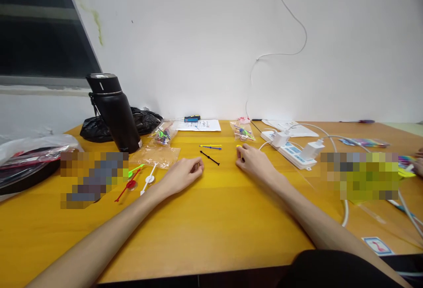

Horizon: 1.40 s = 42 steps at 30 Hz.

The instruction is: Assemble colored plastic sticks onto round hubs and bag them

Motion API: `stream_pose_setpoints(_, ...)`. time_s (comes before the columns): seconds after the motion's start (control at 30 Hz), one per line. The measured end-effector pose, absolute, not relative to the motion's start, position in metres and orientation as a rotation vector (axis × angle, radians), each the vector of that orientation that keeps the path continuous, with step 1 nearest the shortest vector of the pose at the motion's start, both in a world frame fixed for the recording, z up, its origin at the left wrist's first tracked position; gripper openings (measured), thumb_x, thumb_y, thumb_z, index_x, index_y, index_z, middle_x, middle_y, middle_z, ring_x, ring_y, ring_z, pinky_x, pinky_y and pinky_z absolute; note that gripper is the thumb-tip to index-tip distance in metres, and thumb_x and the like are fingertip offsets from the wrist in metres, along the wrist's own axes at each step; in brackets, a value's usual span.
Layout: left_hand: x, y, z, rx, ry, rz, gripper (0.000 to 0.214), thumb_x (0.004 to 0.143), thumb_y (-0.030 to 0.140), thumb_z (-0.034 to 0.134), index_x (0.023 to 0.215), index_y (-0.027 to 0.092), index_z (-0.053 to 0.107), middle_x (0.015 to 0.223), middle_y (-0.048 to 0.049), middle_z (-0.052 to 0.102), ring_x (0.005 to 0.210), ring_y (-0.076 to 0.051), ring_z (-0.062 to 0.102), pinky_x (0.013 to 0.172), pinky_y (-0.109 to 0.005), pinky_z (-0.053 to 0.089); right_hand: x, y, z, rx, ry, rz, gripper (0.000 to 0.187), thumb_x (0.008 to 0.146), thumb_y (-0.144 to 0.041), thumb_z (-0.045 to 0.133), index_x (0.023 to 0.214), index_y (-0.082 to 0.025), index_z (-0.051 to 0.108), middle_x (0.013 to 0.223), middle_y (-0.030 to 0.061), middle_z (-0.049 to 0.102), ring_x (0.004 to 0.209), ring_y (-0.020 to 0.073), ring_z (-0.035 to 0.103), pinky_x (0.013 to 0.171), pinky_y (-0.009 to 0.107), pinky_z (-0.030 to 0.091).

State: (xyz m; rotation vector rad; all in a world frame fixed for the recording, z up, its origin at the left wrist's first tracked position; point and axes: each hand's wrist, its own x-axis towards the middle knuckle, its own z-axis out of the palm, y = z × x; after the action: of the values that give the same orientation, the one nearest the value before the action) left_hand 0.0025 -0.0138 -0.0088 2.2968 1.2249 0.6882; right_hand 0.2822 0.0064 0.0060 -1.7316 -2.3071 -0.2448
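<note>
My left hand [183, 175] rests on the table with its fingers curled in, and nothing shows in them. My right hand [254, 160] is closed, with a small yellow piece [238, 146] peeking out at its fingertips; most of that piece is hidden. Between the hands lies a black plastic spinner arrow [209, 158]. Just behind it are a blue arrow [213, 147] and a yellow arrow [205, 145], close together. Left of my left hand lie a white arrow [149, 179], a red arrow [131, 185] and a green arrow [136, 170], with round hubs.
A flat clear bag [161, 156] and a black bottle [114, 114] stand left. Filled bags [163, 134] [243, 132], paper [206, 125] and screwdrivers [192, 118] lie near the wall. A power strip [292, 153] with cables sits right; another person's hand [419, 164] shows at the edge.
</note>
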Motion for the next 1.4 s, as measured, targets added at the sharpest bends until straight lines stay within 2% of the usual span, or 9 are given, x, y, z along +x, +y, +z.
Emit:
stream_pose_setpoints(0.07, 0.005, -0.015, -0.009, 2.246, 1.182, 0.791, 0.017, 0.094, 0.030, 0.049, 0.090, 0.020, 0.063, 0.078, -0.0011, 0.066, 0.070, -0.016, 0.058, 0.065, -0.028, 0.039, 0.278, 0.006, 0.006, -1.556, -2.318, -0.118, 0.008, 0.086, -0.013, 0.056, 0.083, -0.018, 0.061, 0.091, 0.0080, 0.063, 0.075, 0.0178, 0.059, 0.066, 0.028, 0.040)
stream_pose_setpoints(0.17, 0.013, -0.016, -0.013, 1.981, 1.087, 0.959, 0.019, 0.095, 0.035, 0.052, 0.099, 0.020, 0.062, 0.087, -0.0040, 0.067, 0.076, -0.017, 0.062, 0.071, -0.030, 0.047, 0.265, 0.003, 0.007, -1.179, -2.322, 0.104, 0.009, 0.093, -0.016, 0.053, 0.094, -0.019, 0.061, 0.100, 0.0071, 0.062, 0.082, 0.0170, 0.061, 0.077, 0.029, 0.047)
stream_pose_setpoints(0.33, 0.026, -0.016, -0.023, 1.445, 0.813, 0.965, 0.038, 0.085, 0.047, 0.071, 0.109, 0.020, 0.060, 0.113, -0.0109, 0.068, 0.087, -0.019, 0.070, 0.087, -0.038, 0.055, 0.246, -0.006, 0.007, -0.778, -2.325, 0.413, 0.013, 0.100, -0.028, 0.052, 0.106, -0.023, 0.062, 0.109, 0.0081, 0.061, 0.098, 0.0195, 0.062, 0.090, 0.035, 0.052)
stream_pose_setpoints(0.53, 0.026, -0.014, -0.024, 1.371, 0.765, 0.894, 0.041, 0.081, 0.046, 0.078, 0.107, 0.018, 0.064, 0.097, -0.0092, 0.074, 0.086, -0.019, 0.072, 0.094, -0.039, 0.054, 0.243, -0.007, 0.002, -0.705, -2.286, 0.578, 0.016, 0.096, -0.037, 0.063, 0.103, -0.023, 0.066, 0.107, 0.0069, 0.063, 0.097, 0.0190, 0.063, 0.088, 0.035, 0.055)
stream_pose_setpoints(0.67, 0.025, -0.013, -0.023, 1.358, 0.753, 0.926, 0.038, 0.080, 0.043, 0.080, 0.104, 0.018, 0.065, 0.094, -0.0079, 0.074, 0.085, -0.018, 0.072, 0.094, -0.039, 0.054, 0.241, -0.011, 0.006, -0.749, -2.151, 0.685, 0.018, 0.098, -0.038, 0.059, 0.104, -0.021, 0.065, 0.106, 0.0072, 0.065, 0.099, 0.0192, 0.064, 0.089, 0.034, 0.055)
stream_pose_setpoints(0.8, 0.023, -0.014, -0.021, 1.297, 0.778, 0.999, 0.035, 0.078, 0.038, 0.081, 0.101, 0.018, 0.063, 0.095, -0.0079, 0.074, 0.084, -0.017, 0.072, 0.093, -0.038, 0.054, 0.244, -0.004, 0.000, -0.934, -2.068, 0.562, 0.019, 0.100, -0.036, 0.054, 0.105, -0.021, 0.064, 0.105, 0.0072, 0.066, 0.095, 0.0188, 0.063, 0.085, 0.033, 0.053)
stream_pose_setpoints(0.9, 0.022, -0.014, -0.019, 1.208, 0.806, 1.069, 0.036, 0.078, 0.035, 0.081, 0.104, 0.019, 0.061, 0.099, -0.0079, 0.075, 0.087, -0.017, 0.073, 0.097, -0.038, 0.054, 0.252, 0.007, -0.013, -1.108, -2.137, 0.400, 0.018, 0.096, -0.036, 0.060, 0.102, -0.019, 0.065, 0.102, 0.0067, 0.065, 0.083, 0.0171, 0.061, 0.076, 0.031, 0.050)
stream_pose_setpoints(1.0, 0.021, -0.014, -0.017, 1.101, 0.845, 1.117, 0.037, 0.079, 0.032, 0.080, 0.106, 0.020, 0.059, 0.105, -0.0085, 0.077, 0.092, -0.018, 0.074, 0.103, -0.037, 0.052, 0.259, 0.016, -0.023, -1.195, -2.203, 0.297, 0.015, 0.093, -0.032, 0.063, 0.096, -0.018, 0.066, 0.100, 0.0070, 0.065, 0.082, 0.0174, 0.060, 0.075, 0.031, 0.048)
stream_pose_setpoints(1.4, 0.016, -0.010, -0.020, 1.069, 0.853, 1.137, 0.036, 0.080, 0.033, 0.080, 0.111, 0.018, 0.068, 0.116, -0.0114, 0.076, 0.111, -0.024, 0.071, 0.116, -0.042, 0.043, 0.261, 0.015, -0.018, -1.247, -2.236, 0.269, 0.010, 0.094, -0.024, 0.059, 0.093, -0.017, 0.066, 0.097, 0.0076, 0.065, 0.085, 0.0185, 0.062, 0.077, 0.030, 0.048)
